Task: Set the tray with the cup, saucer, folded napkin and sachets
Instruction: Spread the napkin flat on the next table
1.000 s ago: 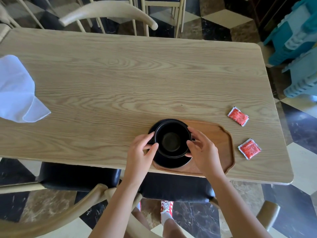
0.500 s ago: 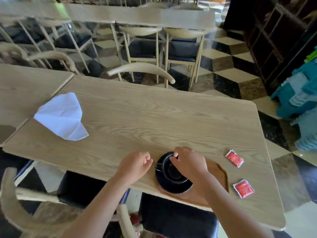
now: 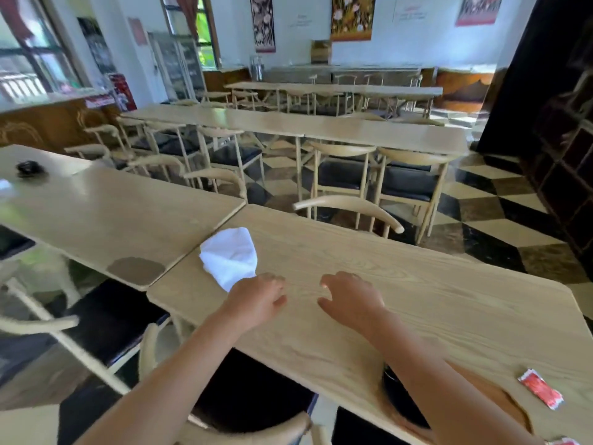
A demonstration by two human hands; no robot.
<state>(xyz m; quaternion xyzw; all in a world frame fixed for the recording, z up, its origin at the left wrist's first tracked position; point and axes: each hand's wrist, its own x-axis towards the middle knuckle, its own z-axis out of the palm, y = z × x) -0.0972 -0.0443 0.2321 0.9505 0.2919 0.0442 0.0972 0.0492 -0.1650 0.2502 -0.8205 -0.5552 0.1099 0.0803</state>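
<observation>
A white napkin (image 3: 229,256) lies crumpled near the left end of the wooden table (image 3: 433,303). My left hand (image 3: 258,298) hovers at its near corner, fingers loosely curled, holding nothing. My right hand (image 3: 351,300) is beside it over bare wood, fingers spread and empty. The brown tray (image 3: 500,403) sits at the near edge, mostly hidden by my right forearm. The black saucer (image 3: 401,409) on it shows only as a dark sliver; the cup is hidden. A red sachet (image 3: 540,387) lies right of the tray and another sachet (image 3: 563,441) peeks in at the bottom edge.
A second table (image 3: 106,210) butts against the left end, with a dark object (image 3: 28,168) on it. Wooden chairs (image 3: 349,207) with black seats stand along the far side and near side. More tables and chairs fill the room behind.
Both hands have left the cup and saucer and moved left across the table toward the napkin. The view has tilted up, showing the room.
</observation>
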